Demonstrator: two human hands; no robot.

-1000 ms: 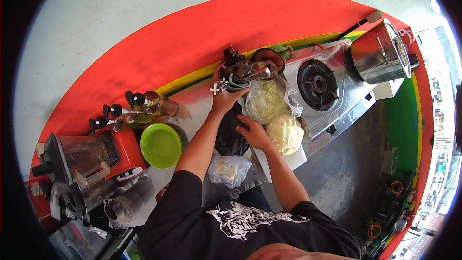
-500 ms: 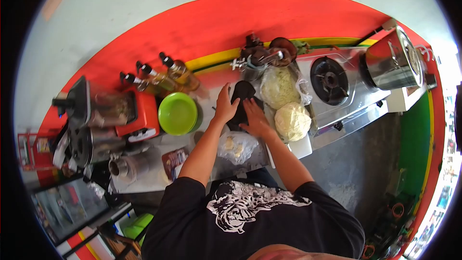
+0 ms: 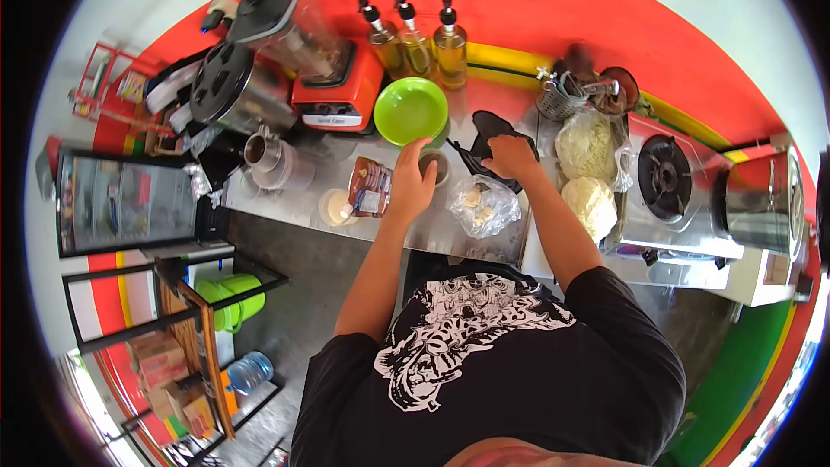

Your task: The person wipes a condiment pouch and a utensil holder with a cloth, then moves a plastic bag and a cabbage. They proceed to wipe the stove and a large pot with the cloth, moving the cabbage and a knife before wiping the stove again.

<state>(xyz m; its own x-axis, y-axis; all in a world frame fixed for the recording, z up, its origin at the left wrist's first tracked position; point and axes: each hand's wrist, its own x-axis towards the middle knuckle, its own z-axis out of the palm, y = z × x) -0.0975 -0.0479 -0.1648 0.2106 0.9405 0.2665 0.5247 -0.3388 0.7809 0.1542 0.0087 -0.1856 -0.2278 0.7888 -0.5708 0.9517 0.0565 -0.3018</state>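
A dark, limp, cloth-like item (image 3: 491, 125) lies on the steel counter, a narrow part trailing to its left. My right hand (image 3: 512, 160) is over its front part, fingers curled down onto it. My left hand (image 3: 413, 183) is held over the counter, its thumb apart from the fingers and nothing in it. Close by its fingers is a small round cup (image 3: 441, 169), partly covered by the hand. The fingertips overlap the front of the green bowl (image 3: 411, 112). A printed brown packet (image 3: 370, 186) lies left of that hand. In front of my right hand sits a clear plastic bag (image 3: 484, 207) with pale pieces inside.
Oil bottles (image 3: 451, 52) stand along the wall, beside a red blender (image 3: 339, 91). To the right are a cabbage (image 3: 590, 206), a bag of shredded cabbage (image 3: 588, 149), a gas burner (image 3: 664, 177) and a steel pot (image 3: 761, 199). The counter's front edge (image 3: 389, 244) runs before me.
The view has swung left. My left hand has moved away from the dark item toward the green bowl and cup. My right hand has gone from lying flat to curled, and the item looks more crumpled.
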